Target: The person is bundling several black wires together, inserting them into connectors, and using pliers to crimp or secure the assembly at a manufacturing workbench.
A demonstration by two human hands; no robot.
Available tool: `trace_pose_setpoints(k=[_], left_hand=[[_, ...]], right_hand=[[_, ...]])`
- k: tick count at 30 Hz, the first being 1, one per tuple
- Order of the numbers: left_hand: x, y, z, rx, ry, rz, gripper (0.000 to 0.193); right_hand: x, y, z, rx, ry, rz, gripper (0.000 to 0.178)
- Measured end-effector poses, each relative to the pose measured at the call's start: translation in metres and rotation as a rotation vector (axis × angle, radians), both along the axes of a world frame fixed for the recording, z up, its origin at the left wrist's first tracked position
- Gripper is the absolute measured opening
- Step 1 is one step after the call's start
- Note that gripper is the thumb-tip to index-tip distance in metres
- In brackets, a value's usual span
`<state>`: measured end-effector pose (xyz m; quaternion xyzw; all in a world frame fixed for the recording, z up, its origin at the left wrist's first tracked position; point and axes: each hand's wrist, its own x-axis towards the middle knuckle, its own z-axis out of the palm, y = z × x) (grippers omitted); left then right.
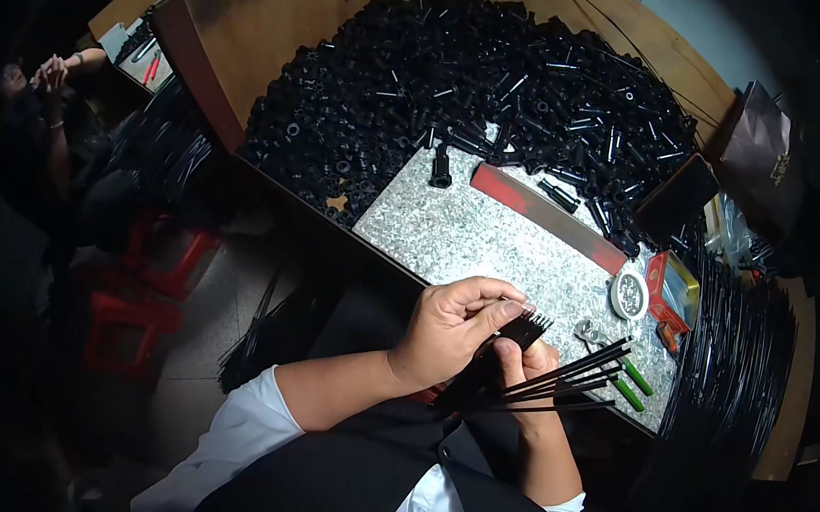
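Note:
My right hand is closed around a bundle of thin black rods, whose loose ends fan out to the right over the wrist. At the top of the grip, a row of short dark tips sticks up. Just left of those tips my left hand has thumb and forefinger pinched together. Something tiny may sit in that pinch, but I cannot make it out. Right of the hands, pliers with green handles lie on the speckled worktop.
A big heap of black tubular parts covers the back. Before it lie a flat red-grey bar, a white dish of small bits and a red tin. Long black rods stand right. Left are red stools and another person.

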<state>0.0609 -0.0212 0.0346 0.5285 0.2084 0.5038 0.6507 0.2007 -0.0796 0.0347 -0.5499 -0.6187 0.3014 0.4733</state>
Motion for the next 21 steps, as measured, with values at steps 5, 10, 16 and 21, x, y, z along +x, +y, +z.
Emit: trace_pose_setpoints(k=[5,10,16,21], left_hand=[[-0.006,0.007,0.012,0.040,-0.054,0.103,0.031],[-0.036,0.105,0.009,0.448,0.524,0.631,0.025],[-0.047,0.188,-0.006,0.573,1.202,0.825,0.023],[-0.034,0.203,-0.014,0.543,1.361,0.781,0.023]], right_hand=[[0.001,0.003,-0.005,-0.056,0.013,0.018,0.022],[0.006,0.001,0.001,-0.110,0.073,0.039,0.021],[0.003,0.002,-0.003,-0.091,0.019,0.016,0.030],[0.005,0.000,-0.006,-0.061,0.014,0.003,0.028]])
